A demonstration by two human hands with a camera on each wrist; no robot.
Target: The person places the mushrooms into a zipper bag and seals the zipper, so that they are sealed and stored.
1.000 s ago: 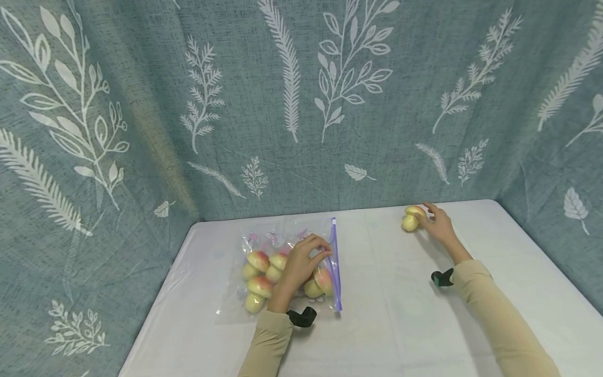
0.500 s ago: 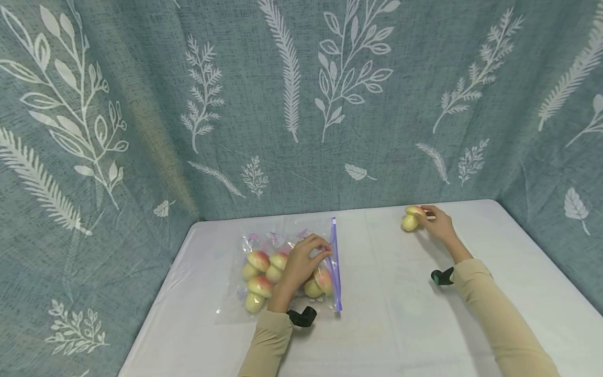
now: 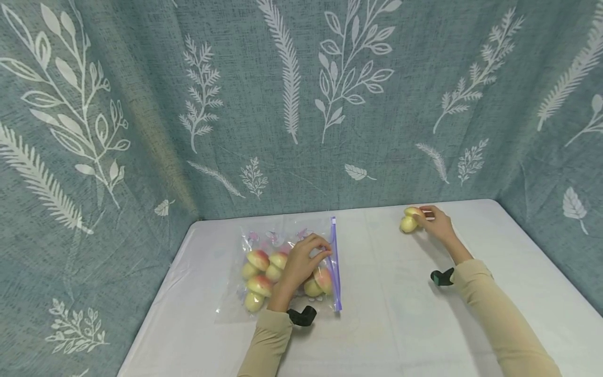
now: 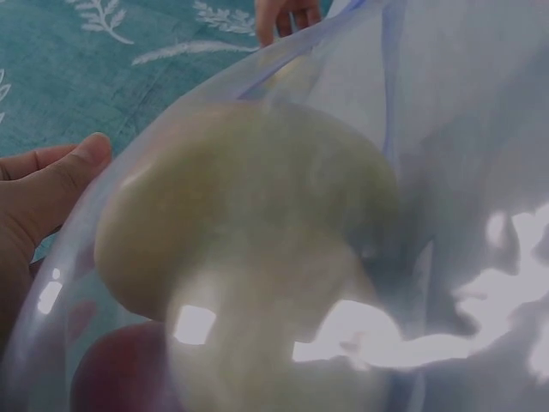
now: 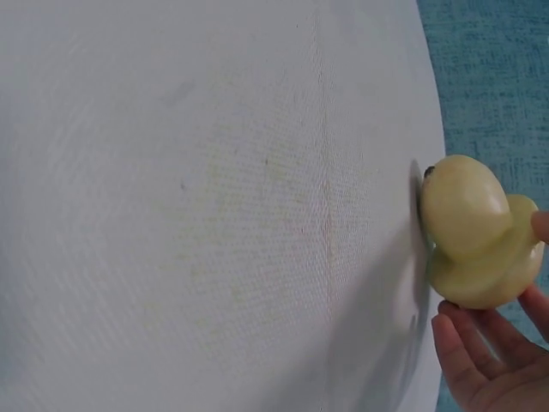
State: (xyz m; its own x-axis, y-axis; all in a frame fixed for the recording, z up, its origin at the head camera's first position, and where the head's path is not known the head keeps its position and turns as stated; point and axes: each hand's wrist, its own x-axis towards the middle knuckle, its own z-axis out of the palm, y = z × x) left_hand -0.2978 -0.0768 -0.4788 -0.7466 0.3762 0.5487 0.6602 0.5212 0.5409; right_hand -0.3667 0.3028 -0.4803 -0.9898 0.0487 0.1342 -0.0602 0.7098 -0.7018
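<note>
On the left of the head view lies a clear zip bag [image 3: 235, 306] with a purple zip edge, holding several toy mushrooms [image 3: 260, 285] with yellow stems and reddish caps. My left hand [image 3: 299, 264] reaches over it, thumb and fingertips pinching the film near the zip. A bagged mushroom [image 4: 257, 197] fills the left wrist view, with the left hand [image 4: 39, 193] beside it. Far to the right, my right hand [image 3: 437, 225] grips a loose toy mushroom [image 3: 408, 225] by its cap. The right wrist view shows this mushroom [image 5: 467, 206] close to the cloth, fingers [image 5: 463, 348] below its cap.
A white cloth [image 3: 377, 314] covers the table. Blue-green curtains [image 3: 301, 173] with white leaf prints stand behind and at both sides. The loose mushroom is near the table's back edge. Black mounts [image 3: 302, 317] sit on both wrists.
The right hand's raised index finger has come down onto the mushroom's cap, and the mushroom has shifted slightly left. The left hand and the bag have stayed put.
</note>
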